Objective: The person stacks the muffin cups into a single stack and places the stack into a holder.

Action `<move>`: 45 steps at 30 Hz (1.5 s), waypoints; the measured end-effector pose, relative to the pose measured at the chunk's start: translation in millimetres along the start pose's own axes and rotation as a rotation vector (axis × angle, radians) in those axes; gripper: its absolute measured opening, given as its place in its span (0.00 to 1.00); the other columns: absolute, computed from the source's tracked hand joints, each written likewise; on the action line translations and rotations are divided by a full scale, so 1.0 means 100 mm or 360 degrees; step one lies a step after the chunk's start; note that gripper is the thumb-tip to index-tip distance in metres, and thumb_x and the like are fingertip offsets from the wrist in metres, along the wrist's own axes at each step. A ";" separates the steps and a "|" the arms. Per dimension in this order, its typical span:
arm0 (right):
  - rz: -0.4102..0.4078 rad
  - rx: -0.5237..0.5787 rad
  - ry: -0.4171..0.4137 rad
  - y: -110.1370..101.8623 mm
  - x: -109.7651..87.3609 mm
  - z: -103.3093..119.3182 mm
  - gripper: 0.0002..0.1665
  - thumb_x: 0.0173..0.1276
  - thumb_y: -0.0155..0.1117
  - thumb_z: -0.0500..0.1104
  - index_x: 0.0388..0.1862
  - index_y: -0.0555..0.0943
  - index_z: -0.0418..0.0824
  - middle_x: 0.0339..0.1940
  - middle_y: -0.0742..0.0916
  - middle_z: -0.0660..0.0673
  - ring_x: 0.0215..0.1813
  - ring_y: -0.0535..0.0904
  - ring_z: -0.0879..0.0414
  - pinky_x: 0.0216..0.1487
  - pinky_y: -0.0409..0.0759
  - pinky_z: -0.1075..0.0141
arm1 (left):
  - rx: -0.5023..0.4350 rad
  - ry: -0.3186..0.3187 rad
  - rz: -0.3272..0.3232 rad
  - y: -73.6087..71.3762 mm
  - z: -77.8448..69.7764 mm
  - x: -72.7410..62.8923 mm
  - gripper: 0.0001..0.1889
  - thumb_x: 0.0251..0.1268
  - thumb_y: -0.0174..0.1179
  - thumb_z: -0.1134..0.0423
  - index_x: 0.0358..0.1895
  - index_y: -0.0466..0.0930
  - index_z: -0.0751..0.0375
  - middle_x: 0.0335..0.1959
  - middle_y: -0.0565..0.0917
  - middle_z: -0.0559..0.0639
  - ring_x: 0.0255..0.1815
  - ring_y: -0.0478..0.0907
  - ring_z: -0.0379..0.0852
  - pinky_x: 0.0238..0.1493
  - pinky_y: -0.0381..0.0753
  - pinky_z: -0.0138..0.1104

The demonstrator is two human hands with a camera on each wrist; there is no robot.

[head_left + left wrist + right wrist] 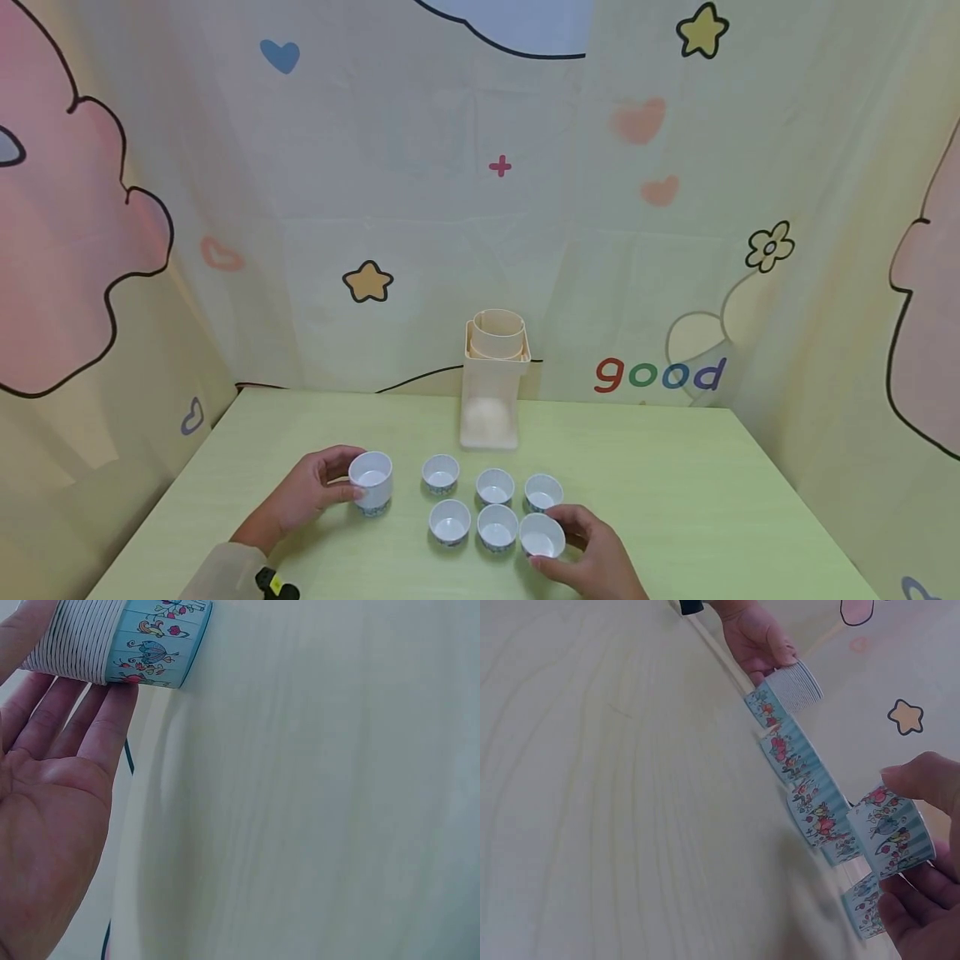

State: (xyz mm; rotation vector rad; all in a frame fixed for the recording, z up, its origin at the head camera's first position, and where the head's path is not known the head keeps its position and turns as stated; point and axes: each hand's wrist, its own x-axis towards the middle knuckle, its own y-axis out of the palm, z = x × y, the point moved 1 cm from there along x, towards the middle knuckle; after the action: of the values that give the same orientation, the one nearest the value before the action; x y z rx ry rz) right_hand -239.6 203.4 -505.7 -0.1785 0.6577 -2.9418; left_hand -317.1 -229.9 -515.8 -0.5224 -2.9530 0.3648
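Observation:
My left hand (315, 490) grips a stack of nested paper cups (79, 637) at the left of the table, with thumb and fingers around its ribbed rims. The lowest cup of that stack shows a light blue side with printed flowers. At the front right, my right hand (596, 554) pinches a single paper cup (892, 829) between thumb and fingers. This cup appears raised above the table in the right wrist view. Beside it, several more upright paper cups stand in two rows, among them a front middle cup (497, 527) and a back left cup (441, 474).
Behind the cups stands a beige holder (489, 408) with a round, open-topped tube (498, 333). The pale wooden table (675, 475) ends at a printed cloth backdrop (420, 167). A black and yellow device (277, 585) sits on the left wrist.

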 end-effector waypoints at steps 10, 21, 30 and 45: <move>0.0032 0.0259 0.0032 0.06 0.02 0.19 0.36 0.50 0.85 0.37 0.58 0.79 0.32 0.54 0.86 0.39 0.52 0.83 0.52 0.55 0.84 0.71 | 0.0016 0.0003 -0.0006 0.00 -0.02 -0.01 0.34 0.61 0.74 0.58 0.68 0.72 0.68 0.64 0.79 0.65 0.63 0.80 0.54 0.56 0.85 0.31; 0.0059 0.0477 0.0002 0.17 0.06 0.34 0.37 0.51 0.83 0.34 0.59 0.77 0.30 0.56 0.84 0.35 0.51 0.83 0.52 0.54 0.85 0.70 | 0.0004 -0.0013 -0.0013 0.01 -0.06 -0.02 0.35 0.61 0.74 0.58 0.68 0.72 0.68 0.65 0.79 0.65 0.65 0.78 0.59 0.57 0.85 0.32; 0.0047 0.0494 -0.0025 0.27 0.11 0.42 0.36 0.50 0.84 0.34 0.59 0.79 0.31 0.56 0.84 0.35 0.51 0.82 0.53 0.54 0.85 0.71 | -0.0013 -0.0030 -0.0017 0.01 -0.07 -0.02 0.36 0.60 0.75 0.58 0.69 0.72 0.68 0.66 0.78 0.66 0.67 0.77 0.61 0.58 0.85 0.33; 0.0087 0.0533 -0.0125 0.47 0.23 0.53 0.37 0.51 0.84 0.35 0.61 0.79 0.30 0.59 0.84 0.35 0.55 0.82 0.55 0.54 0.85 0.71 | -0.0016 -0.0029 -0.0020 0.02 -0.07 -0.02 0.35 0.60 0.75 0.58 0.69 0.72 0.68 0.66 0.78 0.66 0.67 0.77 0.61 0.58 0.85 0.33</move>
State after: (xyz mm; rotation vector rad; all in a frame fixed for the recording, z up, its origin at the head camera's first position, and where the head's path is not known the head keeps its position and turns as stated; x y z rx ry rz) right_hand -250.7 136.1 -476.6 -0.2363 0.1512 -2.9180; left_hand -313.8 -227.5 -509.6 -0.5045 -2.9756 0.3550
